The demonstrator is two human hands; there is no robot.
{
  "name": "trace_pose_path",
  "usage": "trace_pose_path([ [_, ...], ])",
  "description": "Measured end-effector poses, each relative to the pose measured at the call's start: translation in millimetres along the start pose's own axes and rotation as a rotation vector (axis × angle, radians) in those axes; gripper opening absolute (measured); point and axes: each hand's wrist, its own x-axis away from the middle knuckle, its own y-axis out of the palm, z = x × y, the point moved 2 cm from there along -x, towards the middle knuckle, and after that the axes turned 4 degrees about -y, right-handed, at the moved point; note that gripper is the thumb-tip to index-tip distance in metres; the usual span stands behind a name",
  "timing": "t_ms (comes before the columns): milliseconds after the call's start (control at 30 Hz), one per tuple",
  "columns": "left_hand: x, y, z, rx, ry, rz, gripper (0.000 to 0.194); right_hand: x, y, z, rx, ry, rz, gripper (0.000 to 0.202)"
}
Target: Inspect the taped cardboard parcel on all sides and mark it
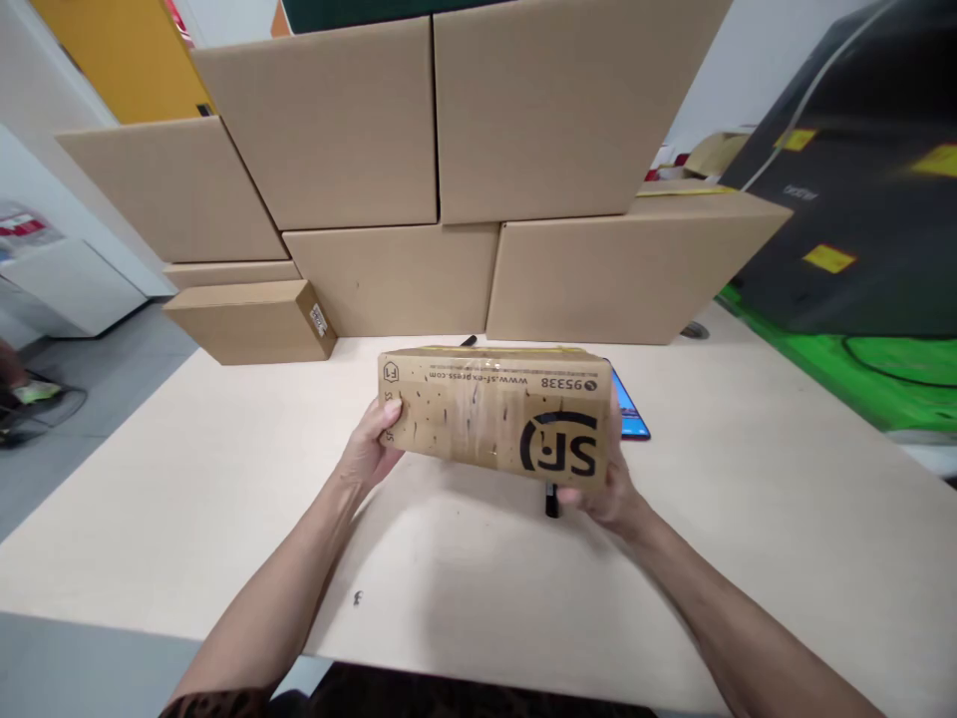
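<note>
Between my two hands is a brown cardboard box (485,414), tilted so that a side with an upside-down black SF logo faces me. Clear tape runs over the middle of that side. My left hand (374,439) grips the left end, its thumb on the front face. At the right end, my right hand (605,489) holds the lower corner, partly hidden by the box. Below the box, near my right fingers, a black object (551,501) shows in part. Behind the right end, a phone or tablet with a lit blue screen (630,404) lies on the table.
Large cardboard boxes (389,279) are stacked along the back of the pale table (224,519). A smaller flat carton (254,324) stands at the back left. A black thing (469,341) peeks out behind the held box. To the right is a dark panel (859,219) with yellow stickers.
</note>
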Motion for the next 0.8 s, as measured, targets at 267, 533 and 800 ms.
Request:
trace_pose_path([
  [267,4,10.1,-2,-0.146,0.243,0.014,0.082,-5,18,-3,-0.267,0.146,0.280,0.084],
  [533,14,4.9,10,-0.517,0.572,0.007,0.075,-13,10,-2,-0.312,0.268,0.288,0.063],
  [800,21,16.6,4,-0.467,0.530,0.013,0.043,-17,1,-4,-0.298,0.237,0.335,0.057],
])
